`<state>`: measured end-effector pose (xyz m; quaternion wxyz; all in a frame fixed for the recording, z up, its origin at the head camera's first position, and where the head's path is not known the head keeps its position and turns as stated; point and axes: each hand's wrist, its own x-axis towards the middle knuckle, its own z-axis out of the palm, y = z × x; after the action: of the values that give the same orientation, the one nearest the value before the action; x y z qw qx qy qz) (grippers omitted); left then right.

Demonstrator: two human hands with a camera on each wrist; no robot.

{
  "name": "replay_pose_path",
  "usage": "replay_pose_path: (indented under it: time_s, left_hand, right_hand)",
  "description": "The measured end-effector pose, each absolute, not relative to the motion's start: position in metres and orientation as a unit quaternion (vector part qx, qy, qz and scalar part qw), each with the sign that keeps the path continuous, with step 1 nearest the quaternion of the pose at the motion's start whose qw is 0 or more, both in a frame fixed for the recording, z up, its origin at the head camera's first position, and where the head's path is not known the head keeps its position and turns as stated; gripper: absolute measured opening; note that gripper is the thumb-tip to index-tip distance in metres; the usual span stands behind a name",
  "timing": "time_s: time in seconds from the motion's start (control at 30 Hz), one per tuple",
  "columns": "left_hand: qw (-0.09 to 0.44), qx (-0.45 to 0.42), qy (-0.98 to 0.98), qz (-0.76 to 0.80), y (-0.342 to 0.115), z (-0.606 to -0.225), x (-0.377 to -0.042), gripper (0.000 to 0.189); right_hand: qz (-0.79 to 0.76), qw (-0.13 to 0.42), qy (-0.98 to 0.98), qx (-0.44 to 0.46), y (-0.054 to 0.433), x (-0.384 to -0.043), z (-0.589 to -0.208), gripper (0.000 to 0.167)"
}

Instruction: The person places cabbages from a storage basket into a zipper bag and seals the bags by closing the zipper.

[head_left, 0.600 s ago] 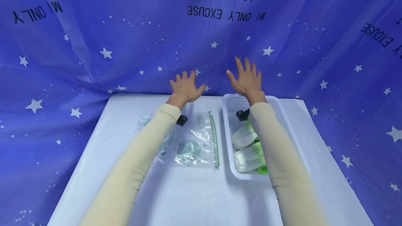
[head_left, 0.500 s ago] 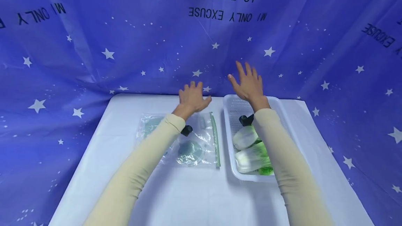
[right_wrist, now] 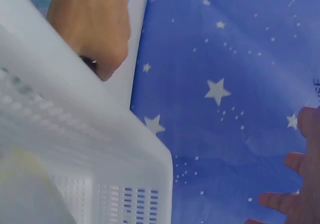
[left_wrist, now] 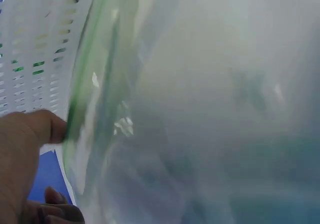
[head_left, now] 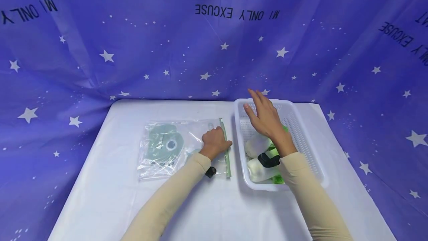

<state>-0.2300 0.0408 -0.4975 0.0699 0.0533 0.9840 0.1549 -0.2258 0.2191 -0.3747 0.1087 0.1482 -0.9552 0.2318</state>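
A clear zip bag (head_left: 160,172) lies flat on the white table, its green zip edge (head_left: 228,164) toward the basket. Inside show pale green shapes (head_left: 170,142). My left hand (head_left: 215,142) is at this edge, fingers curled and thumb at the strip; the left wrist view has the thumb (left_wrist: 47,126) meeting the green edge and curled fingertips (left_wrist: 55,209) beside it. My right hand (head_left: 265,118), fingers straight, hovers over the white basket (head_left: 239,148) and holds nothing. Pale, leafy green vegetables (head_left: 259,170) lie in the basket, partly hidden by my right arm.
The perforated basket stands at the right of the table (head_left: 207,207), close beside the bag. A blue star-printed curtain (head_left: 187,58) hangs behind and along both sides of the table. Black wrist mounts (head_left: 269,160) sit under my forearms.
My left hand has come down and toward me onto the bag's green edge, its fingers curling from spread. My right hand has lowered toward the basket, still straight-fingered.
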Motion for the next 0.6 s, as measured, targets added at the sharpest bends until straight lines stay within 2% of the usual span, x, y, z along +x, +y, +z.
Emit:
replay_pose_path:
  time_s: [0.17, 0.37, 0.6]
  left_hand:
    - [0.072, 0.062, 0.981, 0.168, 0.026, -0.498, -0.22, 0.027]
    - [0.064, 0.079, 0.97, 0.221, -0.005, -0.494, -0.206, 0.032]
    - [0.062, 0.101, 0.923, 0.367, -0.041, -0.492, -0.188, 0.035]
  right_hand:
    - [0.264, 0.125, -0.941, 0.17, 0.214, -0.208, -0.381, 0.06]
    - [0.286, 0.178, -0.915, 0.22, 0.201, -0.187, -0.392, 0.054]
    - [0.307, 0.23, -0.883, 0.269, 0.161, -0.149, -0.405, 0.047]
